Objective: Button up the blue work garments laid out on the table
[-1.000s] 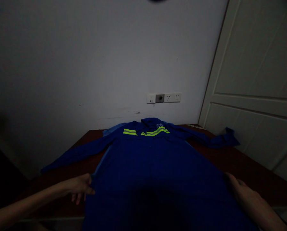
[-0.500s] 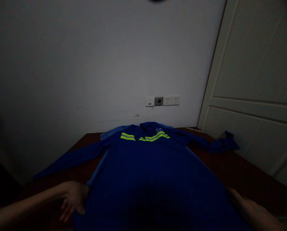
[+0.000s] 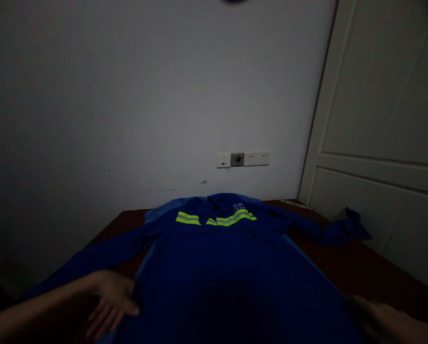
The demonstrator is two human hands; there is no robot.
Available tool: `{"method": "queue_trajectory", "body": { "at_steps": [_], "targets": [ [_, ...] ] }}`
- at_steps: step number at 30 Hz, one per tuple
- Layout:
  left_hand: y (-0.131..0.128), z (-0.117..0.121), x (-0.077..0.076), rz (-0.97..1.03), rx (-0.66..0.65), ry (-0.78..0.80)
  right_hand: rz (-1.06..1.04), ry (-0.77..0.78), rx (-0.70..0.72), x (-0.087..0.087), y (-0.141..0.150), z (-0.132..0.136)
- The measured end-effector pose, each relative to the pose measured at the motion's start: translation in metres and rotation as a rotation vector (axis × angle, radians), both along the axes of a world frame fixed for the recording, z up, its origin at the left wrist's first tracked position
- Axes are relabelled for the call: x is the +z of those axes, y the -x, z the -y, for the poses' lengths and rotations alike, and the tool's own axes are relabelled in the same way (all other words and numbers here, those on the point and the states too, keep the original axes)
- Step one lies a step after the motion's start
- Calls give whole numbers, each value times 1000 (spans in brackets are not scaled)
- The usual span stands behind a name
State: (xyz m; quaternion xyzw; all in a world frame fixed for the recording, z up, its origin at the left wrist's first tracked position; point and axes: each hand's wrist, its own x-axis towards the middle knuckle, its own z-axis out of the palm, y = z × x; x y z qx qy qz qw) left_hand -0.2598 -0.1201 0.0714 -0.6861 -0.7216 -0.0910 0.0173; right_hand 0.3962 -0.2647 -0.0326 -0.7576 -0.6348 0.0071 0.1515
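Observation:
A dark blue work jacket (image 3: pixel 221 253) lies spread front up on a dark red-brown table (image 3: pixel 343 267). Yellow-green reflective bands (image 3: pixel 235 218) cross its chest, and its sleeves reach out to both sides. Lighter blue cloth (image 3: pixel 163 210) shows along its edges, beneath it. My left hand (image 3: pixel 113 296) is at the jacket's lower left side, fingers spread, its thumb at the cloth edge. At the lower right side, my right hand (image 3: pixel 389 317) lies against the jacket's edge. Its fingers are dark and blurred, so their grip is hidden.
A pale wall (image 3: pixel 163 95) rises behind the table, with a row of sockets (image 3: pixel 243 159) low on it. To the right stands a white panelled door (image 3: pixel 378 119), close to the end of the right sleeve. A thin strip (image 3: pixel 294 204) lies at the table's back edge.
The view has tilted up slightly, so the jacket sits lower in the picture. My left hand's fingers and thumb show more fully beside the cloth edge. My right hand stays by the right edge.

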Motion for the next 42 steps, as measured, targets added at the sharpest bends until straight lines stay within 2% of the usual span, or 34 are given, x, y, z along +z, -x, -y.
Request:
{"method": "queue_trajectory", "body": {
  "at_steps": [1, 3, 4, 5, 6, 8, 10, 13, 15, 18, 21, 25, 27, 31, 33, 36, 39, 42],
  "targets": [
    [2, -17, 14, -1, -48, 79, 0, 49, 37, 20, 4, -16],
    [2, -52, 37, 6, -135, 251, 60, 25, 54, 61, 17, -55],
    [1, -71, 47, 54, -251, 445, 89, 0, 61, 80, 24, -77],
    [-2, -89, 54, 130, -334, 525, 117, -26, 98, 97, 32, -101],
    [-5, -108, 59, 182, -365, 493, 149, -45, 145, 111, 40, -127],
    [-12, -144, 64, 163, -380, 292, 196, -86, 192, 130, 57, -179],
    [-19, -177, 61, 119, -361, 188, 213, -96, 261, 138, 73, -231],
    [-34, -216, 45, 113, -337, 104, 202, -58, 285, 136, 94, -298],
    [-47, -236, 32, 120, -320, 90, 187, -52, 279, 131, 105, -334],
    [-69, -260, 16, 143, -354, 39, 155, -57, 294, 121, 119, -374],
    [-95, -280, 8, 201, -402, -15, 128, -80, 342, 113, 134, -401],
    [-135, -300, 5, 236, -487, -44, 114, -104, 443, 105, 160, -422],
    [-153, -306, 5, 180, -555, -27, 116, -110, 493, 102, 174, -428],
    [-180, -311, 2, -74, -644, -37, 129, -134, 531, 99, 196, -436],
    [-188, -312, -2, -142, -665, -51, 131, -141, 532, 98, 205, -438],
    [-191, -314, -5, -137, -704, -35, 124, -134, 559, 100, 212, -437],
    [-187, -317, 0, -99, -751, 3, 111, -141, 599, 106, 211, -435],
    [-182, -322, 11, 163, -737, -57, 20, -240, 601, 115, 200, -435]
  ]
}}
